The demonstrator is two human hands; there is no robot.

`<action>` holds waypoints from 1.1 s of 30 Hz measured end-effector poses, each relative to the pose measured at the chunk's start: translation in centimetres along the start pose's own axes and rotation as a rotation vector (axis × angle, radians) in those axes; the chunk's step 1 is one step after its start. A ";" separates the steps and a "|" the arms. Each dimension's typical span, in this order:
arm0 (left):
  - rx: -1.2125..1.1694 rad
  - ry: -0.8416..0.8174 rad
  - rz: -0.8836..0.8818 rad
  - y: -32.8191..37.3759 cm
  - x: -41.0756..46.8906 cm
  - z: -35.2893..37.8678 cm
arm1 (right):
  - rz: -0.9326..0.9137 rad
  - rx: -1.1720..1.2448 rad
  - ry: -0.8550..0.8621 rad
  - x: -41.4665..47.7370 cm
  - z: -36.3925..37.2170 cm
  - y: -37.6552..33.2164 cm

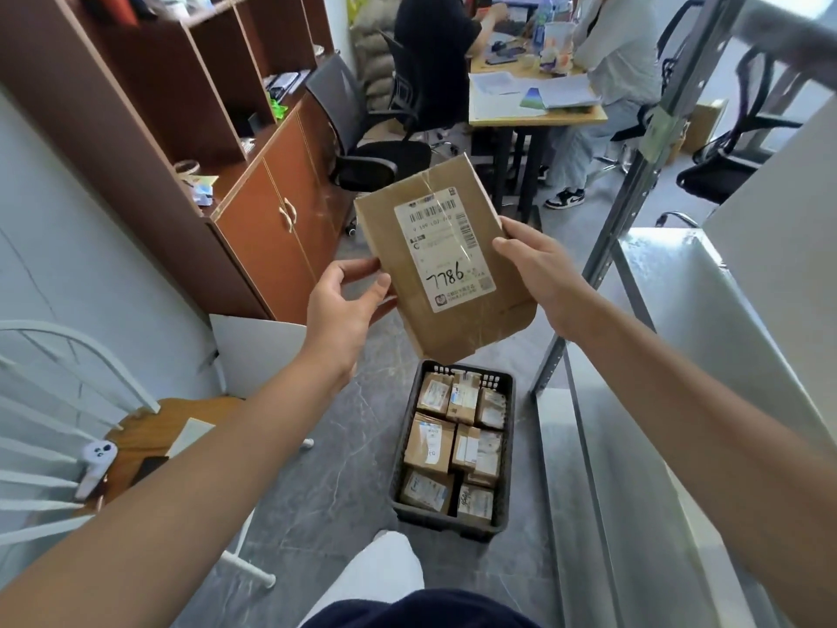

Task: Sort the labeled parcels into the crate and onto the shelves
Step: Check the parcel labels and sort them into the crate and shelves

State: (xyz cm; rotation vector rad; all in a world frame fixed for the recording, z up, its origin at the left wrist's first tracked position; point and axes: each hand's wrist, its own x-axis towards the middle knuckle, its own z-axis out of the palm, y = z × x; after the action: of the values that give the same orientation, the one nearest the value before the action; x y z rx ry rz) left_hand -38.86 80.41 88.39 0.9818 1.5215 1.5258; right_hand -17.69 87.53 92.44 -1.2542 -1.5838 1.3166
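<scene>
Boxes (430, 444) fill the dark crate (509, 446); left hand (346, 305) and right hand (543, 274) grip a labelled parcel (446, 260) above it.

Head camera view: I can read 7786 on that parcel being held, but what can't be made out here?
Parcel: the label's fine print is too small and blurred; its back faces away from the head view.
Crate: the small parcels' labels are too small; anything beneath them is hidden.
Shelves: cut off by the right edge.
Left hand, right hand: some fingertips hidden behind the parcel.
</scene>
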 end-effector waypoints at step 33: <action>-0.365 -0.244 -0.239 -1.6 17.7 -3.5 | 0.208 -0.186 0.568 13.3 6.0 0.5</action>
State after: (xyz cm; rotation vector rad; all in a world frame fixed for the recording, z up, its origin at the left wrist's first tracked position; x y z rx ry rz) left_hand -49.47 94.98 86.97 0.7153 1.0973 1.3917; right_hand -26.83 98.62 89.80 -1.7585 -1.2070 0.8280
